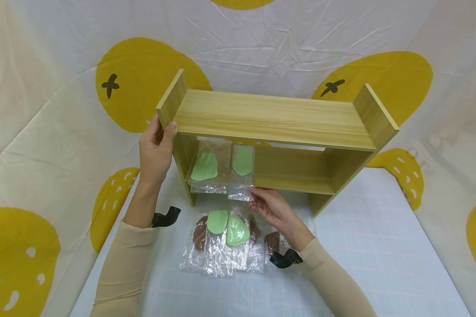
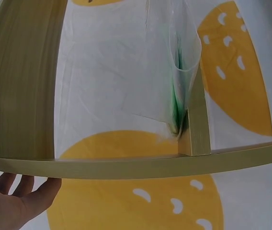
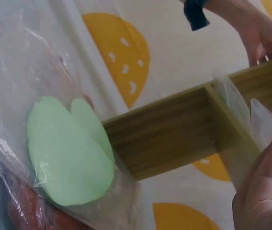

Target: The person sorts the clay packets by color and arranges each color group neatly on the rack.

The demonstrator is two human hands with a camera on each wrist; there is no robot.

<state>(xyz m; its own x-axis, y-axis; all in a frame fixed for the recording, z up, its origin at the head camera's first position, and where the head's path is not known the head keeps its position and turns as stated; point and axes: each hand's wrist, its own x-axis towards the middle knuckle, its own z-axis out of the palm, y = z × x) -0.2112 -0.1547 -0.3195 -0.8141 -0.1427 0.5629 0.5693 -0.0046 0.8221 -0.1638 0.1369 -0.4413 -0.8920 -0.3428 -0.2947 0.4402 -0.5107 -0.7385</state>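
My left hand (image 1: 155,152) grips the upper left side panel of a wooden shelf unit (image 1: 273,116), thumb in front. In the left wrist view its fingers (image 2: 45,194) lie against the panel's edge. With my right hand (image 1: 279,214) I pinch the lower right corner of a clear plastic bag (image 1: 243,165) holding a flat light green piece. That bag lies on the middle board, its lower end over the front edge. Beside it on the left is another clear bag (image 1: 223,160) with a green ribbed piece (image 1: 204,166). The right fingertips are partly cut off in the right wrist view.
Several overlapping clear bags with green and brown pieces (image 1: 237,231) lie on the table (image 1: 365,264) before the shelf unit. Another bag with a brown piece (image 1: 272,242) is partly behind the right forearm. Patterned cloth (image 1: 55,110) hangs around the table.
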